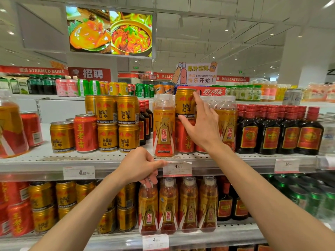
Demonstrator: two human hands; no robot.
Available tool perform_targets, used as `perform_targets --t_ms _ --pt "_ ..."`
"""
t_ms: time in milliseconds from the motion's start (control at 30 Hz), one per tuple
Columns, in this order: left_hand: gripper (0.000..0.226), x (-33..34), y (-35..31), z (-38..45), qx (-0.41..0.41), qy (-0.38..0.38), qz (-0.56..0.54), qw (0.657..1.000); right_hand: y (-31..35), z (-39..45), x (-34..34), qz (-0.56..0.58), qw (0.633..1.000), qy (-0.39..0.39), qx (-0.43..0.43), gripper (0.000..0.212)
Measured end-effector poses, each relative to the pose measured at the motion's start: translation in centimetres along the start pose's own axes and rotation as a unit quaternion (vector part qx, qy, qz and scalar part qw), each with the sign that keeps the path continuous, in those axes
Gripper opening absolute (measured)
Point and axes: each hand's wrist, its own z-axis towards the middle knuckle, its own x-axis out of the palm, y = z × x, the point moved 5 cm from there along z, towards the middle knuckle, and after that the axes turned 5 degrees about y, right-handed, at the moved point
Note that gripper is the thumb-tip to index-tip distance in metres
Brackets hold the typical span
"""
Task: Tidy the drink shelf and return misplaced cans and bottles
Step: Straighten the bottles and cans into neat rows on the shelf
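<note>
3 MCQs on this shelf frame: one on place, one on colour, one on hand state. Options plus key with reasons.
1. Where does the gold Red Bull can that the right hand reaches for stand?
A. on top of a red can
B. on the lower shelf
C. lying on the floor

2. What colour are the caps of the dark bottles at the right of the upper shelf?
A. green
B. red
C. white

3. What is the left hand doing?
A. hanging open at the side
B. pressing flat on a can
C. gripping the top of a bottle on the lower shelf

Key: 1 A, the gold can sits on a red can among the bottles. 2 B, every cap in that row is red. 3 C, its fingers curl round the bottle's cap.
</note>
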Motion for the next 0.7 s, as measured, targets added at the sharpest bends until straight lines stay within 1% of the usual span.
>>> perform_targets --t_ms 100,233,267,300,367,433,533,700 --pt "0.050 -0.1 0.0 -0.1 0.003 -0.003 0.004 1.000 -0.3 -0.5 -0.6 0.000 1.000 0.011 -0.006 0.083" --pt "0.049 0.0 0.0 0.0 0.003 -0.006 0.007 1.000 -0.6 -3.2 -2.0 0.004 0.997 -0.069 -0.025 0.061" --pt "0.049 0.0 0.0 0.0 0.003 -0.006 0.007 1.000 -0.8 -4.1 -1.8 0.007 0.997 -0.067 -0.024 0.057" --pt "0.049 0.0 0.0 0.0 0.003 -0.006 0.008 1.000 -0.9 -5.0 -1.4 0.012 0.999 -0.046 -0.013 0.056" --pt "0.049 0.0 0.0 0.0 0.000 -0.007 0.008 1.000 -1.5 -6.5 0.0 0.012 0.999 0.017 0.026 0.058" --pt "0.050 0.0 0.0 0.0 0.000 -0.009 0.007 1.000 -1.7 -7.4 1.0 -0.006 0.998 0.043 0.046 0.063" --pt "0.050 0.0 0.0 0.0 0.003 -0.012 0.009 1.000 -1.3 -7.5 1.5 -0.017 0.997 0.047 0.054 0.068" --pt "0.050 0.1 0.2 -0.1 0.009 -0.018 0.015 1.000 -0.9 -7.7 2.1 0.005 0.997 0.031 0.071 0.068"
